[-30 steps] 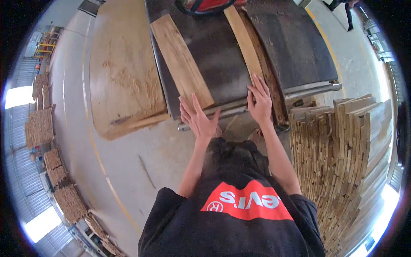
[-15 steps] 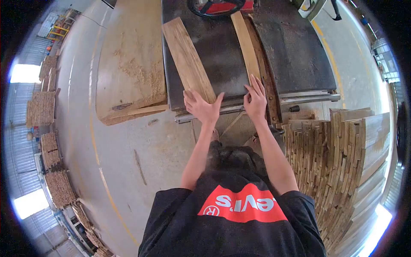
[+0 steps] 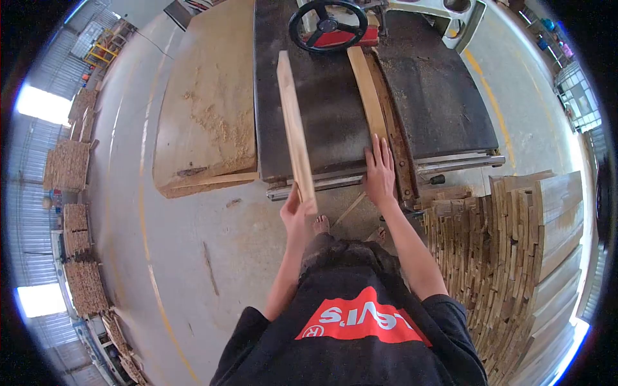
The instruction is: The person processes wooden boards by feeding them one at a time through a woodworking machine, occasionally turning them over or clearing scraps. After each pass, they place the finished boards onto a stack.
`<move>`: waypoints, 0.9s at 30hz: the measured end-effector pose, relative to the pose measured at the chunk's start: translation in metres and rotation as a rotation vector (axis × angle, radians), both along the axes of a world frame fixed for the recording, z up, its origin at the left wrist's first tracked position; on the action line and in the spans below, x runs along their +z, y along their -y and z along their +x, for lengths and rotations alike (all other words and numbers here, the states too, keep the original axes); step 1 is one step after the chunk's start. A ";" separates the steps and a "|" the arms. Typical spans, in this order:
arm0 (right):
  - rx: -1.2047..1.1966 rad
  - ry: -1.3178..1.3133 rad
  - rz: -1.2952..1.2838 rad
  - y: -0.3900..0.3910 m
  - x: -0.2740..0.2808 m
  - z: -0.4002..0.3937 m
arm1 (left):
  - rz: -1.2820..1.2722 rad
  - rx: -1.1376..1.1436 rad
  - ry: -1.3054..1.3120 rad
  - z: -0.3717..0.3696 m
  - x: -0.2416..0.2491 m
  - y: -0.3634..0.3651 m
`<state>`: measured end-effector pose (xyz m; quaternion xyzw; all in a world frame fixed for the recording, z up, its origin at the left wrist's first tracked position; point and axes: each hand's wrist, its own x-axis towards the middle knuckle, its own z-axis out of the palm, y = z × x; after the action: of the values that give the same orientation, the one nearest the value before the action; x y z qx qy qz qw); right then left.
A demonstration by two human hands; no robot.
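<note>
My left hand [image 3: 297, 215] is closed round the near end of a wooden board [image 3: 295, 125]. The board is turned up on its narrow edge, its near end sticking out past the front of the dark machine table [image 3: 328, 106]. Lying flat with fingers stretched out, my right hand [image 3: 381, 174] touches the near end of a wooden strip [image 3: 368, 90]. That strip lies along the rusty metal fence [image 3: 396, 122]. A black handwheel [image 3: 328, 26] stands at the far end of the table, beyond both pieces.
A wooden side panel [image 3: 206, 122] strewn with shavings adjoins the table on the left. Stacked boards [image 3: 496, 238] rise close to my right. A metal rail [image 3: 335, 185] runs along the table's front edge. More wood piles [image 3: 67, 166] line the far left wall.
My left hand has gripped the board, turned it from flat onto its edge and drawn it towards me. My right hand stays at the strip, now lying flatter.
</note>
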<state>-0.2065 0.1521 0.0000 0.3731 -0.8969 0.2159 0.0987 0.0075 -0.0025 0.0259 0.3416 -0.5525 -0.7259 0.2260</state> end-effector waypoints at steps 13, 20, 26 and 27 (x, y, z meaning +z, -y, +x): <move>-0.050 0.163 -0.050 -0.027 0.013 0.019 | 1.070 -0.144 -0.596 0.048 -0.004 -0.014; -0.056 0.394 -0.465 -0.068 0.052 0.010 | 0.538 -0.332 -0.041 0.050 -0.036 -0.003; 0.018 0.202 -0.438 -0.090 0.082 -0.003 | -0.586 -0.316 0.372 0.001 0.006 -0.029; -0.018 0.294 -0.429 -0.092 0.084 -0.006 | -0.719 -0.315 0.574 -0.005 0.027 -0.038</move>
<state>-0.2127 0.2437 0.0845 0.3004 -0.8385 0.4523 0.0459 0.0021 0.0352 0.0529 0.3403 -0.8534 -0.3909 0.0557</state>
